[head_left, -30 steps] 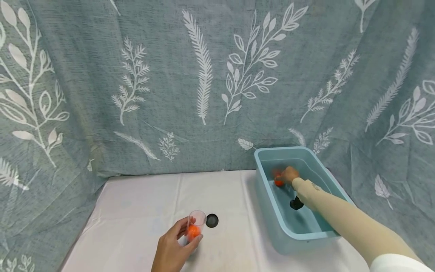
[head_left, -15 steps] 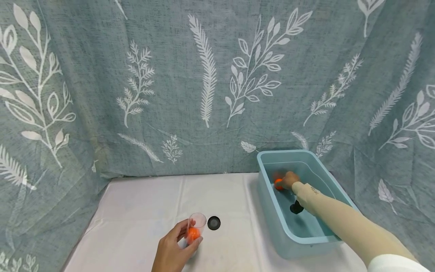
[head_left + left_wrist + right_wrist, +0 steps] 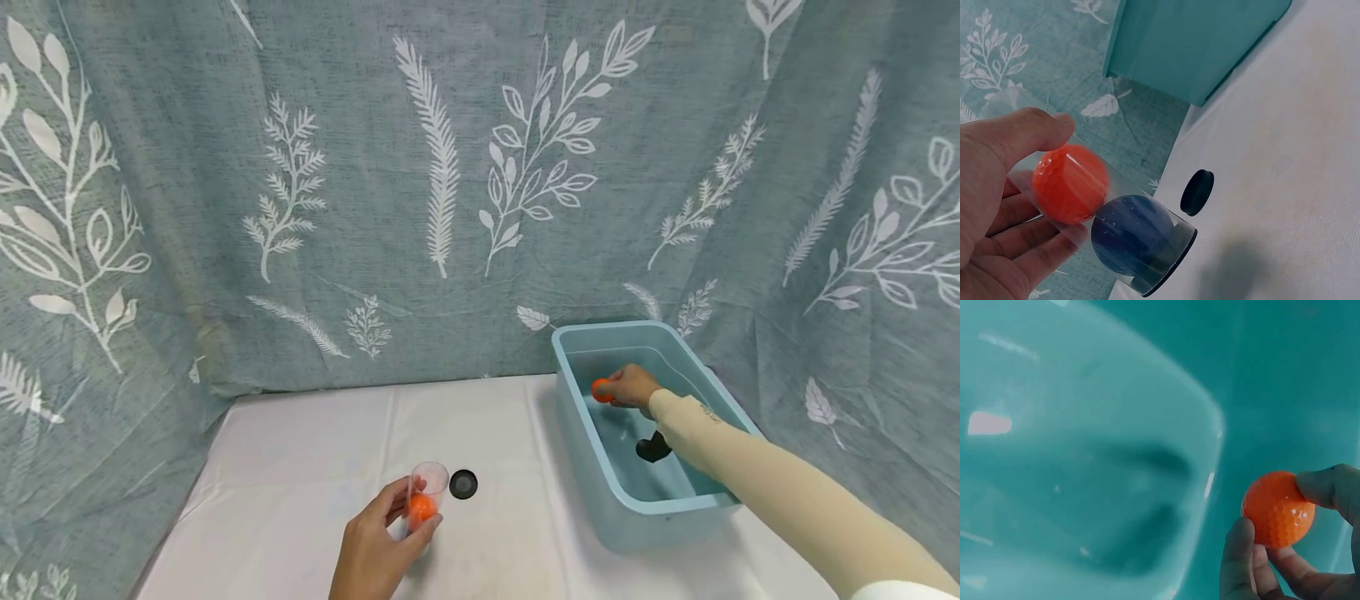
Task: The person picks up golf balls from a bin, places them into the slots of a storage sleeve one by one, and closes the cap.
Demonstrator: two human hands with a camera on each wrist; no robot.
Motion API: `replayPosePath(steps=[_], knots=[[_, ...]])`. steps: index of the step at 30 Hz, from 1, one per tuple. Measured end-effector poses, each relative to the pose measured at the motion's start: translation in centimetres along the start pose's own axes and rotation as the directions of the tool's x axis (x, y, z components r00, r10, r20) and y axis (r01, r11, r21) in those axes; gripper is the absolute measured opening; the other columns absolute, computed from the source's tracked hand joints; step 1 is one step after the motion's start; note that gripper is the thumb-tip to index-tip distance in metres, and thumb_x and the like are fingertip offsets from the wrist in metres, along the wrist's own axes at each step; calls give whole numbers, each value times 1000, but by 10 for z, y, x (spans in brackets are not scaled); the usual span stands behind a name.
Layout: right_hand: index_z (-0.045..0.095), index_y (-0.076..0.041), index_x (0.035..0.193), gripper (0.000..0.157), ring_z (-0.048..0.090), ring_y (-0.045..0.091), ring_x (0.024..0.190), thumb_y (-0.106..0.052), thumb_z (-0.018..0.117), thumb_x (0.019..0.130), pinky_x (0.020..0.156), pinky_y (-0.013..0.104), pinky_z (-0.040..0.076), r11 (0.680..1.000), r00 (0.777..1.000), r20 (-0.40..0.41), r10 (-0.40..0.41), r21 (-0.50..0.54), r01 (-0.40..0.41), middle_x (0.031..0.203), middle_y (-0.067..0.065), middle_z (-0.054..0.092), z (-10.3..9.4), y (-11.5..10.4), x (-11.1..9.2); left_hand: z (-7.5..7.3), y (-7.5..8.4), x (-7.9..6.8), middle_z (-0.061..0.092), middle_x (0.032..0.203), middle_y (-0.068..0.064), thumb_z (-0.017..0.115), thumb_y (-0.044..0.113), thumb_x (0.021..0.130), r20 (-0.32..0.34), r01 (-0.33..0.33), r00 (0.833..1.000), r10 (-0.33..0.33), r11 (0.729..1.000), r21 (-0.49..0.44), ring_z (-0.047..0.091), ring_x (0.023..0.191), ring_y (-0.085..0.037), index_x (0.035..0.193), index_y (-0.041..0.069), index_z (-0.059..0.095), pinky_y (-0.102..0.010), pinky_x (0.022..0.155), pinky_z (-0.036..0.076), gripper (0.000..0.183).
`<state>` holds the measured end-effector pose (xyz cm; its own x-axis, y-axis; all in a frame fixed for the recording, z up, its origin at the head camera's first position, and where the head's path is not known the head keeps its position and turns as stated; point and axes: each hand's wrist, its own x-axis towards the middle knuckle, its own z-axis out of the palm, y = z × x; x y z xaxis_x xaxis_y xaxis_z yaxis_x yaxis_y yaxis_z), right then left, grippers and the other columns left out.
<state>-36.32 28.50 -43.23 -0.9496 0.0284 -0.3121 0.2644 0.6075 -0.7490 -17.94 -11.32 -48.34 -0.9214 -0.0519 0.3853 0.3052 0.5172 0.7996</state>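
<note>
Right hand (image 3: 632, 388) pinches orange ball (image 3: 602, 391), lower right; left hand (image 3: 377, 537) grips tube (image 3: 430, 488), lower centre. Likely pickup step; lift next, seemingly.

Clear tube (image 3: 1117, 186), open-topped, gripped by the left hand (image 3: 378, 537), dimpled orange ball (image 3: 1071, 184) sitting above a dark blue ball (image 3: 1132, 232) inside; and there's a second orange ball (image 3: 1277, 509), also dimpled, pinched in the right hand (image 3: 636, 385)!
</note>
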Motion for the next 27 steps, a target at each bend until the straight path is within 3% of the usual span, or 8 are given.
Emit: replayPosePath(steps=[4,14,22,27], knots=[[52,15,134,48,57,44,122,-16,62,99,102,46,52,997,999,33,-9,74,7,139,32,50,-1,-8,-17,1,3,0,72,107,7,91,12,74,14,22,1000,-22,1000,-1,69,98,-12,118,9,70,-24,88,58,49],[48,14,137,48,54,42,125,-14,62,101,100,38,54,968,993,8,-118,223,114,139,30,49,-3,-27,-50,3,16,-2,72,112,2,89,21,79,59,109,992,-109,994,4,70,101,-17,122,10,69,-34,93,57,49],[48,4,143,53,59,35,120,-22,65,100,105,42,50,943,978,-46,-204,258,209,139,22,52,-11,-52,-83,1,17,-5,72,114,3,90,16,77,26,54,998,-53,998,-31,71,98,-13,120,9,70,-32,92,57,48],[50,-3,143,56,55,34,122,-30,69,98,110,50,43,916,966,-58,-253,306,258,136,16,54,-8,-61,-108,1,19,-6,72,116,4,90,18,77,44,74,996,-72,996,-40,70,98,-13,121,11,69,-34,93,57,49]])
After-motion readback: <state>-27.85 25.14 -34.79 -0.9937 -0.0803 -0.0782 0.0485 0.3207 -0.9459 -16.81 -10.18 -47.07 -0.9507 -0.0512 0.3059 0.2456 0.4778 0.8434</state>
